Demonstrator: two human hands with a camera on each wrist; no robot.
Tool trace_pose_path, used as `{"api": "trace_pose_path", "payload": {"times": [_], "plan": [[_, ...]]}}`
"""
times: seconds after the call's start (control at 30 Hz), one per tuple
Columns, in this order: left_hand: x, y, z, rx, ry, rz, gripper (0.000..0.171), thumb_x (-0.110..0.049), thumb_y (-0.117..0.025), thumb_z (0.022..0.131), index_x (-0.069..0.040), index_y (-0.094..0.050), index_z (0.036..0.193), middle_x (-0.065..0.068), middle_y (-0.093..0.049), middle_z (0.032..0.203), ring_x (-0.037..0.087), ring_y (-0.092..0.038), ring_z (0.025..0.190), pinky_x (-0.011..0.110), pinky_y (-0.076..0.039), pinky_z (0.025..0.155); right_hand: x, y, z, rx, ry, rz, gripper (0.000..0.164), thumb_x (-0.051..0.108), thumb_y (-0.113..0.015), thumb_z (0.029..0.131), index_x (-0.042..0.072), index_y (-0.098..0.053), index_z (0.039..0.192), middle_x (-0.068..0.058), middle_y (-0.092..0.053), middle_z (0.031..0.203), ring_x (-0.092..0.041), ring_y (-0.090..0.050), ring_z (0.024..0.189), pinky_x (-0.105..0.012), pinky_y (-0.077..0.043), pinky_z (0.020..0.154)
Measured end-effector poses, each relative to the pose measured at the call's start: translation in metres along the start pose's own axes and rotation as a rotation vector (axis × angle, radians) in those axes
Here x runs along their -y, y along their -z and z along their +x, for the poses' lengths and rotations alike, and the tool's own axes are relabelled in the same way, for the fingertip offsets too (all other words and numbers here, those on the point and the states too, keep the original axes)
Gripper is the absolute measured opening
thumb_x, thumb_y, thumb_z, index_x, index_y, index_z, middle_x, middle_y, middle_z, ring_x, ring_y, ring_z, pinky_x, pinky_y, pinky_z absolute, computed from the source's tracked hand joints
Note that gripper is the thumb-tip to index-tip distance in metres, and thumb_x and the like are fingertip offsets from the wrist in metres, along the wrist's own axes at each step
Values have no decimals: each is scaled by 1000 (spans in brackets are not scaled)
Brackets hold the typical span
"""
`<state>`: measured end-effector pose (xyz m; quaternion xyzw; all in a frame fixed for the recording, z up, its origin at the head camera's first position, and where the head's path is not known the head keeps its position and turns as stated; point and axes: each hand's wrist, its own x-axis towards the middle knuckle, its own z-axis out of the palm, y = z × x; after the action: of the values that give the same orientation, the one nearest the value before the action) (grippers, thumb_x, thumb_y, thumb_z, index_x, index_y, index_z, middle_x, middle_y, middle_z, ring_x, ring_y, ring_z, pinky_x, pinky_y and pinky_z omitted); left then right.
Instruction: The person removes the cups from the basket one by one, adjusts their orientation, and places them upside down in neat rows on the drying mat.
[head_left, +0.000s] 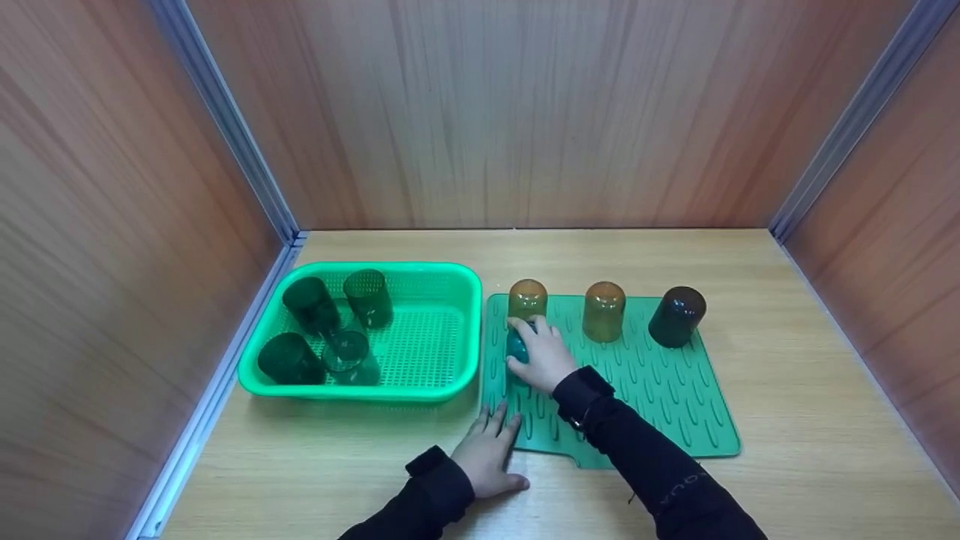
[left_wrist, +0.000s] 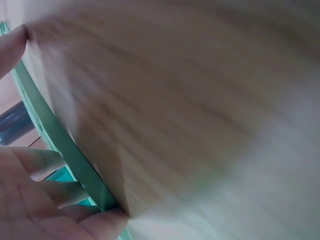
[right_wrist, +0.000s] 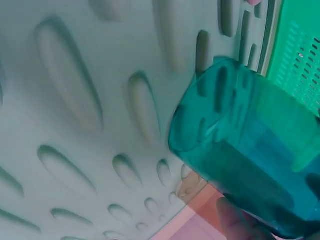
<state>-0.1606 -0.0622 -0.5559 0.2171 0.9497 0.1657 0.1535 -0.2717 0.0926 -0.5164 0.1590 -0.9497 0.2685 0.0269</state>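
Observation:
My right hand (head_left: 546, 354) grips a translucent blue-teal cup (right_wrist: 245, 145) over the left part of the green draining mat (head_left: 645, 390). The cup's rim faces the ridged mat, close against it in the right wrist view. Just behind it stands an amber cup (head_left: 528, 298), bottom up. My left hand (head_left: 484, 454) lies with spread, straight fingers on the table, its fingertips at the mat's front left edge. In the left wrist view those fingers (left_wrist: 105, 222) reach the green mat edge (left_wrist: 75, 157).
To the left, a green basket (head_left: 442, 391) holds several dark and clear-looking cups (head_left: 292, 360) lying tilted. Another amber cup (head_left: 604, 312) and a dark cup (head_left: 677, 317) stand bottom up along the mat's back. Wood-grain walls (head_left: 525, 112) enclose the table on three sides.

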Motion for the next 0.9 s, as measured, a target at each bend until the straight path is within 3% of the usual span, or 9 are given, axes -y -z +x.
{"api": "trace_pose_path", "payload": {"times": [0.23, 0.5, 0.63, 0.9], "plan": [[-2, 3, -2, 11, -8, -11, 97, -53, -76, 77, -9, -33, 153, 23, -24, 160, 51, -21, 145, 55, -31, 115, -1, 0, -2, -17, -14, 54, 67, 26, -70, 88, 23, -41, 149, -21, -41, 144, -43, -51, 121, -54, -50, 90], [-6, 9, 1, 50, 46, -76, 91, -50, -75, 80, -11, -35, 152, 22, -24, 160, 50, -20, 146, 55, -28, 116, 3, 4, -4, -4, -47, 85, 74, 27, -72, 87, 21, -37, 151, -22, -38, 147, -43, -47, 127, -54, -48, 96], [-9, 10, 3, 40, 55, -96, 85, -48, -71, 83, -10, -37, 151, 23, -26, 159, 50, -21, 145, 56, -27, 117, 8, 8, -4, 0, -71, 124, 78, 30, -71, 87, 18, -32, 153, -22, -37, 149, -42, -45, 130, -55, -45, 100], [-16, 23, -1, 0, 41, -106, 84, -49, -68, 85, -8, -36, 151, 26, -27, 158, 53, -22, 144, 59, -27, 115, 19, 20, -5, -36, -23, 209, 76, 29, -69, 91, 13, -31, 154, -23, -37, 149, -41, -42, 134, -55, -41, 105]]}}
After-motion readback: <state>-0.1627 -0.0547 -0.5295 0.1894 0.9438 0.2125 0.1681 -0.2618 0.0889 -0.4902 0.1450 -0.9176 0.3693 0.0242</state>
